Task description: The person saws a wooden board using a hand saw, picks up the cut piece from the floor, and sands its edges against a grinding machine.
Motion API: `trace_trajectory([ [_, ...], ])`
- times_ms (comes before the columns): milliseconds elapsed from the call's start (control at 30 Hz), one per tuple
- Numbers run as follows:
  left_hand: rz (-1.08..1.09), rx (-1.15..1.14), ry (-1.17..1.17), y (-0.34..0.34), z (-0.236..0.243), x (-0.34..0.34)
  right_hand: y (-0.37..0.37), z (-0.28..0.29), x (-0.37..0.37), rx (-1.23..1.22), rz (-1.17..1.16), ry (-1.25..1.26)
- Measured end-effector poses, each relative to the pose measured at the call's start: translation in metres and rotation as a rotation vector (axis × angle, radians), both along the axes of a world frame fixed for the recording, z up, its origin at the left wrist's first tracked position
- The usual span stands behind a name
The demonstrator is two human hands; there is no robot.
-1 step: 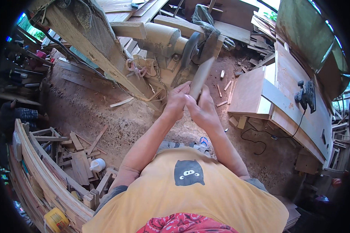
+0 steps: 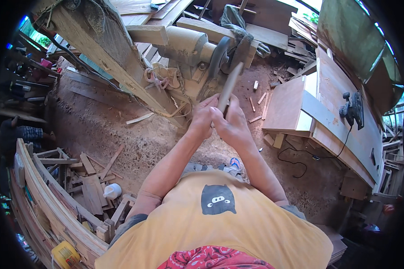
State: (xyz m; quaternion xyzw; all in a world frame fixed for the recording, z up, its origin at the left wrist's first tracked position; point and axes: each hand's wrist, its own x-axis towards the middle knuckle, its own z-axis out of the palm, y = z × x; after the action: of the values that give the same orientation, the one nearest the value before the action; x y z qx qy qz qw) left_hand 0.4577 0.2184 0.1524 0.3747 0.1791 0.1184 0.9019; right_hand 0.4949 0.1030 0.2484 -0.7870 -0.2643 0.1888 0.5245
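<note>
Both of my hands are closed on a flat, narrow greyish-brown bar [image 2: 230, 87] that points up and away from me; its material is unclear. My left hand [image 2: 204, 116] wraps its near end from the left. On the other side, my right hand [image 2: 232, 122] grips it with the thumb laid towards the left hand. Just beyond stands a dusty bench grinder with a round wheel [image 2: 219, 54] and a cylindrical motor [image 2: 184, 46]. The bar's far end is right of the wheel, close to a dark guard [image 2: 242, 48]; whether they touch cannot be told.
A thick wooden post [image 2: 103, 49] slants beside the grinder. At right, a wooden bench [image 2: 318, 103] carries a black power tool [image 2: 353, 107] with a trailing cord. Wood offcuts [image 2: 92, 190], a white bottle [image 2: 112, 191] and a yellow container [image 2: 65, 254] lie at left.
The bar has turned in my hands and now shows a narrower face, its far end slightly lower and to the left. My hands have barely moved.
</note>
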Motion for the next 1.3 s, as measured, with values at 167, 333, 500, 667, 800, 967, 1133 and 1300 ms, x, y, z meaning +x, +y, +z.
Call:
trace_trajectory([
  [167,-0.012,-0.239,-0.139,0.011,-0.015,-0.003,0.032,0.017,0.0,-0.254,0.116,-0.121],
  [333,-0.012,-0.044,-0.085,0.021,-0.02,-0.016,0.048,0.0,0.002,-0.256,0.162,-0.131],
  [500,0.069,0.191,-0.028,0.02,-0.009,-0.013,0.047,0.004,0.004,-0.211,0.166,-0.179],
  [667,0.054,-0.163,-0.054,0.027,-0.001,-0.007,0.042,0.014,0.002,-0.064,0.131,-0.172],
  [800,0.084,-0.194,0.213,0.023,-0.009,-0.018,0.046,0.0,0.005,-0.133,0.123,-0.068],
  [967,0.08,-0.196,0.332,0.025,-0.009,-0.025,0.055,-0.003,0.013,-0.212,0.119,0.021],
  [1133,0.025,-0.168,0.139,0.03,0.002,-0.016,0.047,0.022,0.008,-0.154,0.1,-0.11],
  [1300,0.021,0.48,0.004,0.024,0.016,-0.052,0.013,0.023,-0.027,0.011,0.088,0.009],
])
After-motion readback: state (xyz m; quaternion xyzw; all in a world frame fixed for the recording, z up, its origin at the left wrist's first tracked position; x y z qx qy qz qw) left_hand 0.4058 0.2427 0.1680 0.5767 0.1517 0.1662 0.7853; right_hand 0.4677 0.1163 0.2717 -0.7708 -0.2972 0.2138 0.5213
